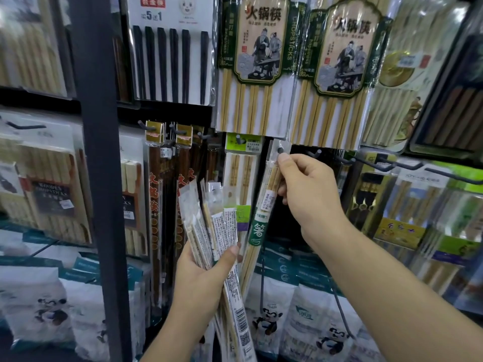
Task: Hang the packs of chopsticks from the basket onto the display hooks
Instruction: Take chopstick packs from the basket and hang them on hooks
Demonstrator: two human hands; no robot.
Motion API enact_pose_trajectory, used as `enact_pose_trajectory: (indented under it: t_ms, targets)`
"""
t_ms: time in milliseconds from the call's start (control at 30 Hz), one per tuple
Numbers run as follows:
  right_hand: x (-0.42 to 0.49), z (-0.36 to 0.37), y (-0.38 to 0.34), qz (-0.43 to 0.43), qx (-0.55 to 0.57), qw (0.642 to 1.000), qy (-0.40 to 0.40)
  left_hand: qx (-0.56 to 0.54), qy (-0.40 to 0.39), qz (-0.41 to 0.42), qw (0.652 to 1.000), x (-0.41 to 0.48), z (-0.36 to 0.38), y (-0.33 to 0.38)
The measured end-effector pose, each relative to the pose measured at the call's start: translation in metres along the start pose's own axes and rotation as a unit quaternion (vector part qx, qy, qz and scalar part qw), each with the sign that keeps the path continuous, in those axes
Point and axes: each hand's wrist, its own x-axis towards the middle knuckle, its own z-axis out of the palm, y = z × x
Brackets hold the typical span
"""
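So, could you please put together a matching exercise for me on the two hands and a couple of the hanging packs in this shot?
Things:
1. left hand
2. right hand
3. black chopsticks pack
4. green-bordered pack

States:
A. pinches the top of a single pack at a hook
B. hangs in the top row, holding pale chopsticks
C. grips a bundle of packs
D. hangs in the top row, nearest the dark post

Pairs: 1-C, 2-A, 3-D, 4-B.

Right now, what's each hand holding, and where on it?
Right hand pinches one chopstick pack near its top. Left hand grips a bundle of packs mid-length.
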Motion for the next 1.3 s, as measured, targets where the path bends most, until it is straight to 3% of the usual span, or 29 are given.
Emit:
enact_pose_trajectory:
  t_ms: [333, 667, 867, 933, 1100, 1300]
  targets:
    - [0.015, 0.005, -0.008, -0.002, 0.002, 1.0, 0.006, 0.009, -0.01, 0.005, 1.0, 0.0, -0.001, 0.0]
    - [0.014, 0.003, 0.012, -0.049, -0.155, 0.986, 0.027, 0.04, -0.022, 0.005, 0.999, 0.0, -0.002, 0.004]
    - [-0.001, 0.003, 0.021, -0.021, -0.141, 0.988, 0.053, -0.013, -0.039, -0.007, 0.999, 0.0, -0.001, 0.003]
    - [-0.013, 0.005, 0.027, -0.016, -0.131, 0.991, 0.026, -0.025, -0.047, -0.005, 0.999, 0.001, 0.0, 0.004]
    - [-0.033, 0.017, 0.034, 0.032, -0.122, 0.983, -0.132, -0.018, -0.058, 0.0, 0.998, 0.0, 0.002, 0.005]
    - [-0.036, 0.014, 0.031, 0.0, -0.103, 0.987, -0.12, -0.05, -0.076, -0.015, 0.996, -0.001, 0.003, 0.003]
